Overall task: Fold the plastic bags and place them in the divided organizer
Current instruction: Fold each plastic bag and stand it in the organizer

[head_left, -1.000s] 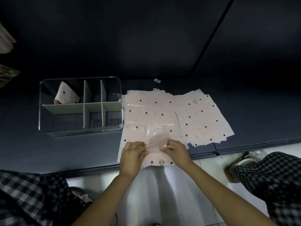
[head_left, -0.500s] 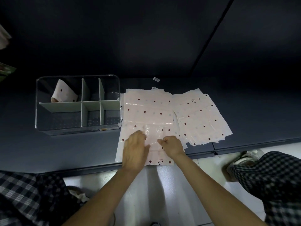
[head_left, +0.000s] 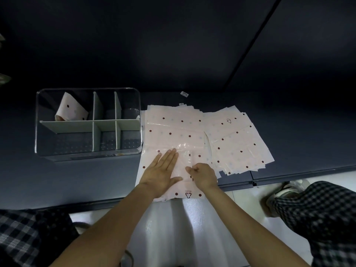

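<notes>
A stack of pale pink plastic bags point(head_left: 173, 130) with dark dots lies flat on the dark table, its near end hanging over the front edge. My left hand point(head_left: 161, 170) presses flat on a folded part of the top bag point(head_left: 183, 166), fingers straight and together. My right hand point(head_left: 204, 175) sits beside it, fingers curled and pinching the bag's fold. A second fanned stack of bags point(head_left: 238, 143) lies to the right. The clear divided organizer point(head_left: 41, 122) stands to the left, with one folded bag point(head_left: 70, 110) in its back left compartment.
The table's front edge point(head_left: 289, 171) runs just behind my wrists. Two small white labels point(head_left: 184, 94) lie behind the stacks. Checked trouser legs point(head_left: 327, 218) and a shoe point(head_left: 289, 187) show at the right, above a white floor.
My left hand has opened from a curled grip and slid forward, flattening onto the bag. The raised translucent flap has been pressed down. My right hand has stayed near the fold.
</notes>
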`<state>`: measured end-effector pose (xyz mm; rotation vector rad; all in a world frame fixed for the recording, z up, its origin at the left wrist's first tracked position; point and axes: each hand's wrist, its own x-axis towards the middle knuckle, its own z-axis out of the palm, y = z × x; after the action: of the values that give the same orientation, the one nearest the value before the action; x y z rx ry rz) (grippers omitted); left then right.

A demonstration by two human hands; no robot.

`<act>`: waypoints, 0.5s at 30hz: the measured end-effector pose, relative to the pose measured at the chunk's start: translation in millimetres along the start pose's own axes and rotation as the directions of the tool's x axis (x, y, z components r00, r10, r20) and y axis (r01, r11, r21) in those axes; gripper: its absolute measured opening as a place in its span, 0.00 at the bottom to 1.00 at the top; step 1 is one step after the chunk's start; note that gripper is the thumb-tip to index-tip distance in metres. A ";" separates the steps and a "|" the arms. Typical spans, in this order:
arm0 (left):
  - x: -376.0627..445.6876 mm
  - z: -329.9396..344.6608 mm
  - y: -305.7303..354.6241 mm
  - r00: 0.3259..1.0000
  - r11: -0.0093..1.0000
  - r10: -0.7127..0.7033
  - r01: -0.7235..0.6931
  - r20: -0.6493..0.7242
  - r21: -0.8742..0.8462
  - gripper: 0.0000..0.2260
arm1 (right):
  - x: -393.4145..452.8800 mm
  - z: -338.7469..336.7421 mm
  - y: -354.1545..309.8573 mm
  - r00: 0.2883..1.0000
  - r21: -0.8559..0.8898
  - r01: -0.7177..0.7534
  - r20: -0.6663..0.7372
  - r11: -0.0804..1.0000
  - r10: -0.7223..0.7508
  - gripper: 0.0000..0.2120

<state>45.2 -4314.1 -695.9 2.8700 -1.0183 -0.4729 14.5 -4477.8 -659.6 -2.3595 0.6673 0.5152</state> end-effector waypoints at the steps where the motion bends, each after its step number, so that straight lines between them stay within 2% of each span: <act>1: 0.7 0.7 0.0 1.000 1.000 0.002 -0.002 0.001 -0.007 0.36 | -2.2 2.0 1.1 1.000 0.025 -0.017 -0.022 1.000 0.017 0.18; 3: 1.2 0.3 0.3 1.000 1.000 0.004 -0.004 0.009 -0.019 0.41 | -7.5 6.0 2.6 0.996 0.151 -0.068 -0.052 0.986 0.077 0.12; 8: 1.9 -2.0 1.6 1.000 0.999 0.009 -0.008 0.026 -0.044 0.45 | -17.0 5.0 -2.9 0.986 0.449 -0.151 0.005 0.881 0.166 0.16; 10: 1.7 -6.8 1.7 1.000 0.997 0.012 -0.012 0.005 -0.072 0.41 | -16.4 -1.4 -7.7 0.976 0.561 -0.196 0.031 0.804 0.217 0.15; 13: 2.2 -20.0 -1.0 0.999 0.991 0.042 -0.044 -0.019 -0.123 0.30 | -16.6 -16.7 -14.8 0.962 0.672 -0.256 0.109 0.694 0.250 0.16; 15: 1.8 -32.7 -4.5 0.998 0.993 0.063 -0.064 -0.008 -0.099 0.28 | -19.5 -28.4 -18.9 0.969 0.675 -0.239 0.114 0.698 0.221 0.16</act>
<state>59.2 -4313.2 -666.0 2.7413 -1.0507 -0.4971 15.3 -4477.3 -620.3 -1.5683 0.9588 0.3170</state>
